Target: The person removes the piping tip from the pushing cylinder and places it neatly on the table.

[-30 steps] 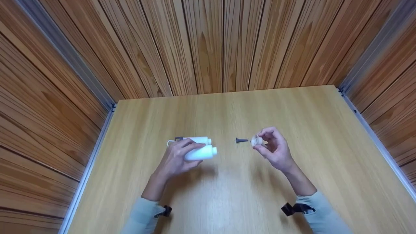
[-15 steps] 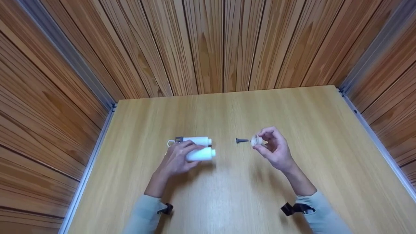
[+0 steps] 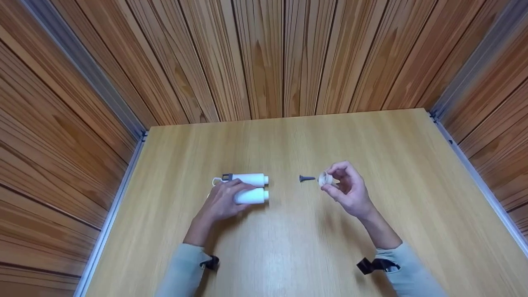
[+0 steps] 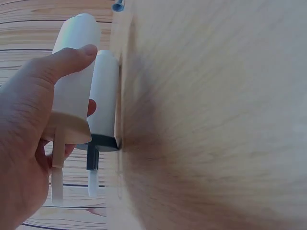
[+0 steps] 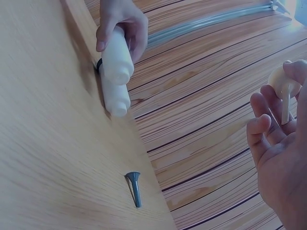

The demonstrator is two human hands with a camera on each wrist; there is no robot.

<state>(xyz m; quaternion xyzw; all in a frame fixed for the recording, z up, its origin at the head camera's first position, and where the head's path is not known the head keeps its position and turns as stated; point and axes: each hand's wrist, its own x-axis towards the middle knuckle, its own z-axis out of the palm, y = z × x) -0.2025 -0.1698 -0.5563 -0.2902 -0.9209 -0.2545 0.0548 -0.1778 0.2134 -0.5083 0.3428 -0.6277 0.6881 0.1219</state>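
Note:
My left hand (image 3: 222,200) holds a white bottle (image 3: 251,196) lying sideways, its narrow neck pointing right. A beige base (image 4: 69,125) with a strap shows at that bottle's other end in the left wrist view. Just behind it, a second white bottle (image 3: 249,179) lies on the table, with a dark grey end (image 4: 103,141) and a pale loop (image 3: 216,181). Between finger and thumb, my right hand (image 3: 350,192) pinches a small cream funnel (image 5: 280,84) with a thin spout. A dark grey funnel (image 3: 306,178) lies on the table to the left of it.
Wood-plank walls (image 3: 264,62) enclose the wooden table (image 3: 288,247) at the back and sides. Metal rails (image 3: 109,218) run along its side edges. A black strap device (image 3: 210,262) sits on each wrist.
My left hand has drawn the held bottle slightly to the left and alongside the second bottle. The right hand and the dark funnel have stayed in place.

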